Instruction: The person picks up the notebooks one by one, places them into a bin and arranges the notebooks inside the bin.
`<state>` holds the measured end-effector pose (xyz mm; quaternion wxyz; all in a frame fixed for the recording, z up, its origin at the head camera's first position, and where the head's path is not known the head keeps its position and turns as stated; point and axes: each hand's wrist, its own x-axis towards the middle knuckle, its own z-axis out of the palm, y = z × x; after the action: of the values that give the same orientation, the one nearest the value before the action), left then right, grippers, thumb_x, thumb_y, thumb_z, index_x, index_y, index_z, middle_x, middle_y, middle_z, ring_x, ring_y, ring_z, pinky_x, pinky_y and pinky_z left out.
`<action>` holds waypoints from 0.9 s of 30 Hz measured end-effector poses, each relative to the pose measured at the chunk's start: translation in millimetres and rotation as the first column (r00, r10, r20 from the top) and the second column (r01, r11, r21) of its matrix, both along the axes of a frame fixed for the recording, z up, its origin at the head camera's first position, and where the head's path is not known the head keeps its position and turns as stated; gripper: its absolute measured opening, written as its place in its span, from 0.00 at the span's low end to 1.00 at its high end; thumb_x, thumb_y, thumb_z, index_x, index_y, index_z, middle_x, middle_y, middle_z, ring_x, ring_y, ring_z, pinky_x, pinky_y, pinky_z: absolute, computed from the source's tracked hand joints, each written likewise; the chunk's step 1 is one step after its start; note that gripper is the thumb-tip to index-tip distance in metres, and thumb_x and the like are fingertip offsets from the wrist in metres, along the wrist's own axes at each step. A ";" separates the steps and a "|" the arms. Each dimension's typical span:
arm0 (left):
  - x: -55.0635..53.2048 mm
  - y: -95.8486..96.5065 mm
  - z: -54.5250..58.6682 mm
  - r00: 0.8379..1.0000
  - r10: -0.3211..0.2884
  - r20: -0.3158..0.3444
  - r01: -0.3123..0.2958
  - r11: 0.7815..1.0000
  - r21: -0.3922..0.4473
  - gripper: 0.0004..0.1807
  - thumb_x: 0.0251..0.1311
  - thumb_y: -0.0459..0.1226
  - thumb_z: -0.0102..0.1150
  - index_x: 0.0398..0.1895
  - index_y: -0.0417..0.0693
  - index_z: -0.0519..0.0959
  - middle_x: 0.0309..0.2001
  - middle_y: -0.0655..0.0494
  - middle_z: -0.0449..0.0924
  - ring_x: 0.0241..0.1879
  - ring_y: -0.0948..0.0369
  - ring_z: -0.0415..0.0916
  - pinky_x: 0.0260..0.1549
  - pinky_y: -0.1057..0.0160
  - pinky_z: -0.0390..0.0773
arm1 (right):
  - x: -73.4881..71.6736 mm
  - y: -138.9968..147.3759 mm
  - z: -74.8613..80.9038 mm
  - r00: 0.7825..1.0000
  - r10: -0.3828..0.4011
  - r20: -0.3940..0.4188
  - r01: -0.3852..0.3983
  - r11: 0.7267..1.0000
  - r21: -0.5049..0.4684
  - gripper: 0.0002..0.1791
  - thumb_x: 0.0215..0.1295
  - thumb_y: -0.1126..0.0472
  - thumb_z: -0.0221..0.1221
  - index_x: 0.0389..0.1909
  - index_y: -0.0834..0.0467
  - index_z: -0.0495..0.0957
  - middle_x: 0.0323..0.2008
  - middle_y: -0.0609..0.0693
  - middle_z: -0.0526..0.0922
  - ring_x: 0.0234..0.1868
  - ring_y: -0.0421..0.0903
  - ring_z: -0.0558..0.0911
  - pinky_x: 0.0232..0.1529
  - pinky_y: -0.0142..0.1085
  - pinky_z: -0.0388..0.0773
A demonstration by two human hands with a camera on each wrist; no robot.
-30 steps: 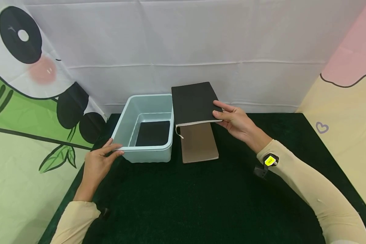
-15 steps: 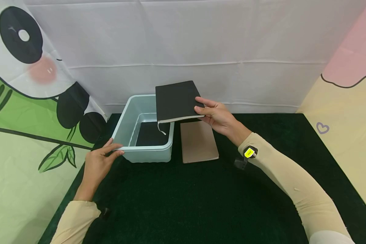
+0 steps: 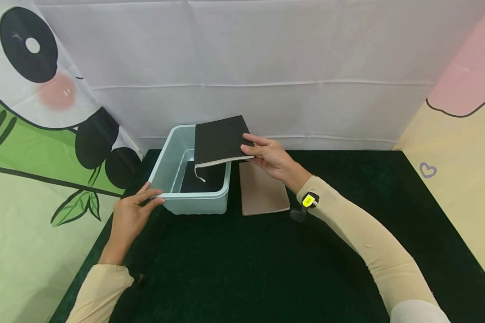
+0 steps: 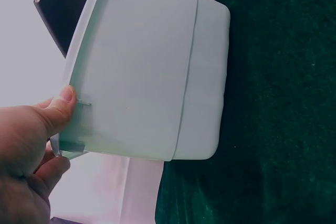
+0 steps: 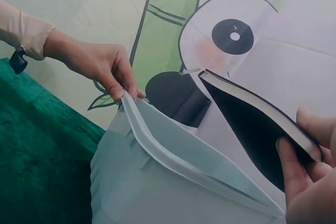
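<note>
Above the right part of a pale-blue plastic bin (image 3: 196,205), the right hand (image 3: 272,159) is clamping its grip on the near-right edge of a black notebook (image 3: 222,139), whose pale ribbon marker (image 3: 200,178) is dangling. The left hand (image 3: 129,217) is pinching the bin's smooth rim. Inside, a flat black item (image 3: 214,181) is lying; just beside, a brown notebook (image 3: 264,193) is resting on the velvety green worktop (image 3: 246,264).
</note>
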<state>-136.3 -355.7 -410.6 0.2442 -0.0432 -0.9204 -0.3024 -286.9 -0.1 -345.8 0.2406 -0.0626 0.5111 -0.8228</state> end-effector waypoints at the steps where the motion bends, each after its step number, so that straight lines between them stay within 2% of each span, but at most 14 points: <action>1: 0.0 -0.1 -0.1 1.000 0.001 0.000 -0.001 1.000 0.002 0.12 0.59 0.34 0.73 0.46 0.44 0.89 0.61 0.37 0.77 0.52 0.35 0.81 0.12 0.63 0.52 | -0.4 -3.0 -0.7 1.000 -0.003 -0.002 0.003 1.000 0.007 0.30 0.69 0.74 0.60 0.71 0.59 0.71 0.72 0.53 0.67 0.42 0.39 0.86 0.51 0.33 0.80; 5: 0.4 0.4 -0.1 1.000 0.004 0.010 -0.004 1.000 0.010 0.12 0.60 0.35 0.72 0.46 0.44 0.89 0.61 0.37 0.78 0.55 0.35 0.80 0.12 0.63 0.53 | 0.1 -15.1 -3.2 1.000 -0.019 -0.008 0.020 0.999 0.047 0.29 0.67 0.73 0.64 0.69 0.58 0.74 0.72 0.50 0.69 0.44 0.39 0.85 0.58 0.38 0.78; 10: 1.2 0.7 -0.4 1.000 0.006 0.012 -0.006 1.000 0.007 0.12 0.60 0.35 0.72 0.47 0.44 0.89 0.61 0.37 0.78 0.53 0.35 0.81 0.11 0.64 0.53 | 2.7 -28.7 -6.1 1.000 -0.020 0.003 0.020 0.997 0.072 0.28 0.66 0.73 0.65 0.67 0.57 0.77 0.70 0.51 0.71 0.45 0.40 0.85 0.62 0.41 0.76; 21: 2.6 1.6 1.5 1.000 0.008 -0.001 -0.008 1.000 0.018 0.12 0.58 0.34 0.73 0.46 0.45 0.89 0.61 0.38 0.78 0.53 0.35 0.81 0.12 0.67 0.51 | 1.3 -55.0 -9.2 1.000 -0.009 0.016 0.007 0.992 0.125 0.28 0.65 0.71 0.67 0.67 0.58 0.77 0.58 0.56 0.83 0.48 0.42 0.86 0.62 0.41 0.76; 27: 2.3 1.7 1.2 1.000 0.003 -0.016 -0.003 1.000 0.018 0.13 0.57 0.34 0.74 0.46 0.45 0.89 0.61 0.38 0.78 0.54 0.34 0.80 0.12 0.67 0.51 | 0.2 -65.4 -7.7 0.999 -0.009 0.037 0.004 0.991 0.135 0.27 0.65 0.71 0.67 0.65 0.59 0.78 0.56 0.56 0.84 0.47 0.43 0.86 0.61 0.41 0.77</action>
<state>-134.0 -354.0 -409.4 0.2523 -0.0419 -0.9157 -0.3100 -286.7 -65.5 -353.6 0.2513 -0.0288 0.5612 -0.7881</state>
